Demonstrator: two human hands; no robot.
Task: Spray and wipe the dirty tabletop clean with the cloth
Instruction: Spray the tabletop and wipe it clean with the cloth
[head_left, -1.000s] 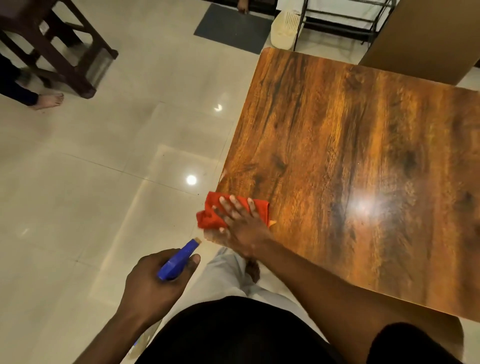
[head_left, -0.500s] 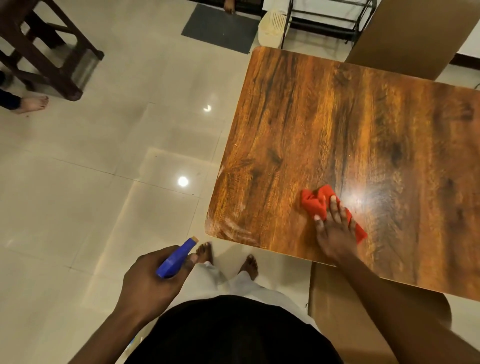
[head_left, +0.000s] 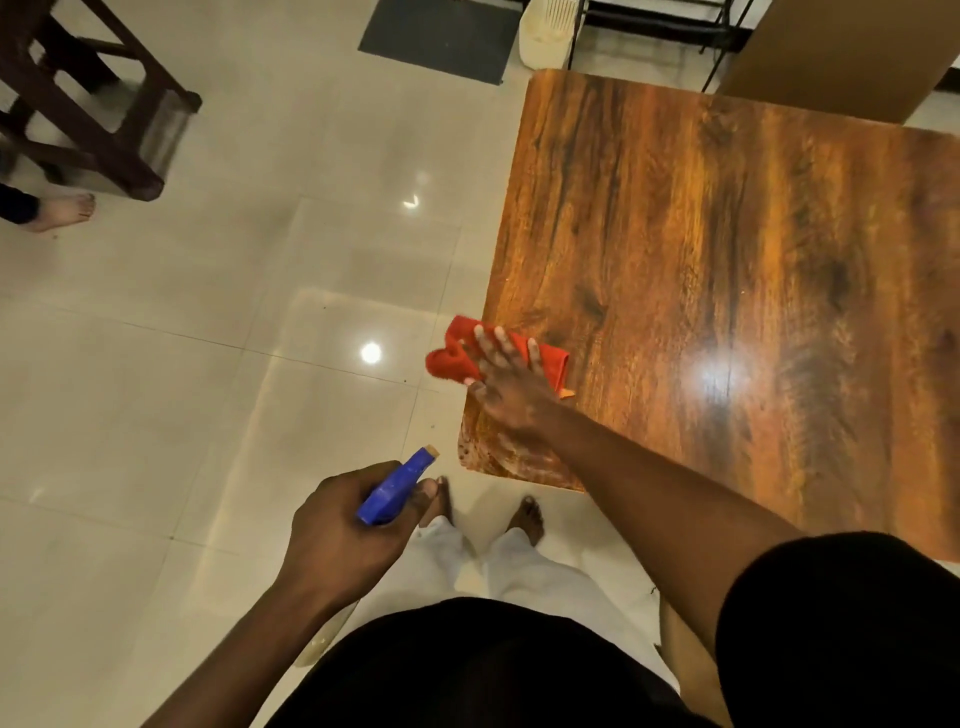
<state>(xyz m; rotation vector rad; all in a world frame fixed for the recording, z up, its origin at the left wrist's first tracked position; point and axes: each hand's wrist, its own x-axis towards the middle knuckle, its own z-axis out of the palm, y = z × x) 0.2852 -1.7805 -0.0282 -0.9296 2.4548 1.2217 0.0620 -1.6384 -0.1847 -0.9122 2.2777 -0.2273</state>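
Right hand (head_left: 511, 387) lies flat, fingers (head_left: 501, 340) extended, pressing the crumpled red cloth (head_left: 452, 358) onto the glossy brown wood-grain tabletop (head_left: 727, 260) at its left edge, near the near corner; cloth partly overhangs that edge. Left hand (head_left: 337, 535) is curled round the blue plastic spray bottle (head_left: 397, 486), above the pale tiled floor (head_left: 208, 312)

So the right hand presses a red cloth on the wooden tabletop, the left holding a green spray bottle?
Not green: in the head view the left hand grips a blue spray bottle. Right hand, red cloth and wooden tabletop are as you say.
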